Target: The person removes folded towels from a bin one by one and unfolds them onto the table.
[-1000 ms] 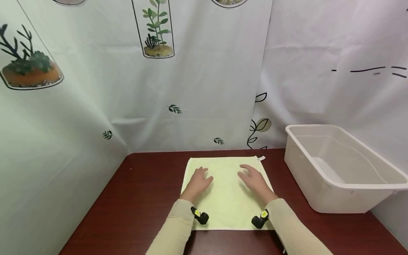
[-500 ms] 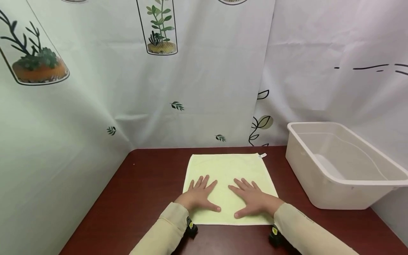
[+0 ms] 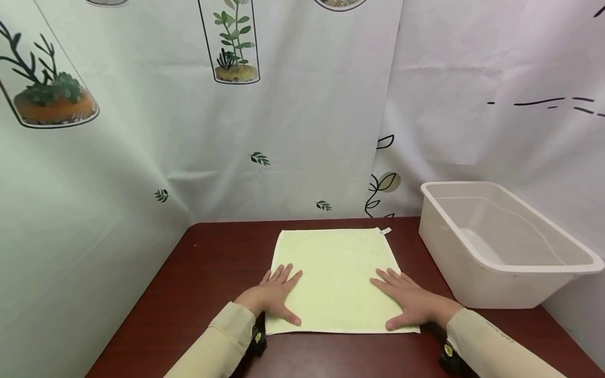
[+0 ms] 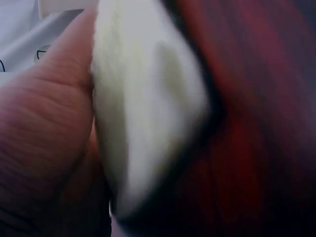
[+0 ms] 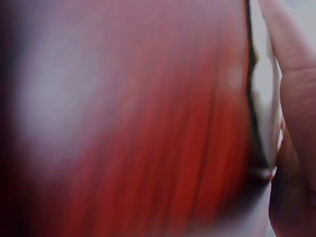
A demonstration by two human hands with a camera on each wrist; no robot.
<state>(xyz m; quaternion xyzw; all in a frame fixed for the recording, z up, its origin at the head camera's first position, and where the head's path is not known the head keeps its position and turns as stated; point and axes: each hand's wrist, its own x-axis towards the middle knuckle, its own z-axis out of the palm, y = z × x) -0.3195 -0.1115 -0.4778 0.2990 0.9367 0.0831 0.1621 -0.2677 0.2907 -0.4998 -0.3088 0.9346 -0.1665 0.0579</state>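
A pale yellow towel (image 3: 336, 278) lies spread flat on the dark red-brown table, with a small white tag (image 3: 385, 231) at its far right corner. My left hand (image 3: 275, 296) rests palm down on the towel's left side, fingers spread and straight. On the opposite side my right hand (image 3: 406, 299) lies the same way, its thumb near the front right corner. Both wrist views are close and blurred; the towel's edge (image 4: 148, 98) shows beside the left hand in one, and a strip of towel (image 5: 264, 84) beside the right hand in the other.
A large off-white plastic tub (image 3: 477, 283) stands on the table (image 3: 208, 294) at the right, beyond my right hand. A white curtain (image 3: 302, 131) printed with plants hangs behind and to the left of the table.
My hands, raised over the towel's middle a second ago, came down flat on it. They then slid apart, left hand leftward and right hand rightward, to the towel's sides.
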